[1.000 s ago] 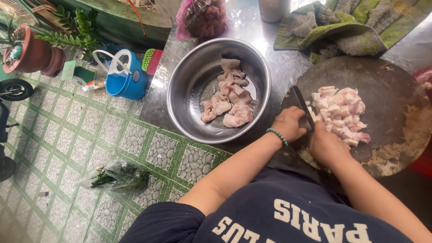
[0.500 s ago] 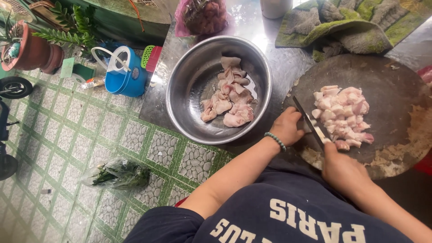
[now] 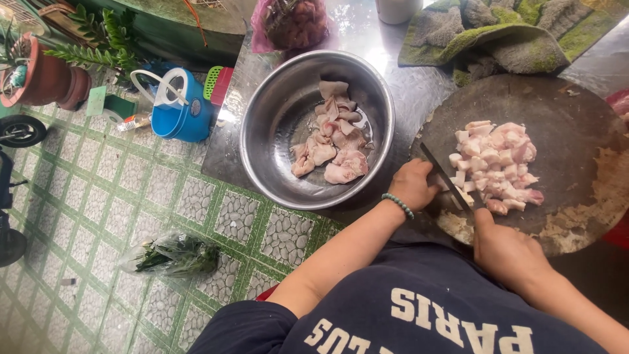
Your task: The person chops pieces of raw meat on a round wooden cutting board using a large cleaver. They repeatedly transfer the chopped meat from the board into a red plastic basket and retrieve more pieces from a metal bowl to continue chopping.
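Head view | my right hand closed around the knife handle, blade at the near edge of the diced meat on the round chopping board | left hand loosely curled beside the blade, holding nothing I can make out | meat looks soft, wet, slippery; I'd pinch firmly from above | larger cuts wait in the steel bowl.

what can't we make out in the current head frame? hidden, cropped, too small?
Head view only:
- Knife: handle hidden inside the right hand; left hand covers the blade's far end.
- Cutting board: right rim cut off by the frame edge; near rim hidden by the right hand.
- Pink bag: top cropped, contents unclear.
- White container: only the base shows.
- Bagged greens on the floor: kind too blurred to tell.
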